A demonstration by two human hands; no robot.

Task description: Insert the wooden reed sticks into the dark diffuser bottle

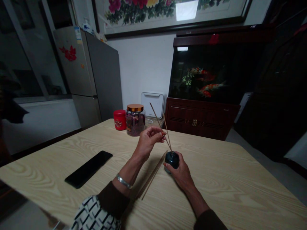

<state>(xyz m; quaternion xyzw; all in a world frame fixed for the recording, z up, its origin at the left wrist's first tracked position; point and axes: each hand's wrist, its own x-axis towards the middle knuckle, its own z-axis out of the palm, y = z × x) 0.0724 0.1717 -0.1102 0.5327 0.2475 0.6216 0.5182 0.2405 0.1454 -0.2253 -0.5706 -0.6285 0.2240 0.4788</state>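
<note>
My right hand (181, 171) is wrapped round a small dark glass bottle (171, 159) standing on the wooden table. Two thin reed sticks (167, 130) rise from the bottle's mouth, spread apart at the top. With thumb and fingers pinched together, my left hand (151, 139) holds the left-leaning stick (155, 115) partway up; its lower end reaches the bottle's mouth. More loose reed sticks (153, 174) lie on the table between my forearms, partly hidden by the left one.
A black phone (88, 169) lies on the table (230, 179) at the left. Near the back edge stand a red canister (120, 120) and a copper-lidded jar (135, 120). Beyond are a white device (153, 103), a fridge (103, 70) and a fish tank (208, 73).
</note>
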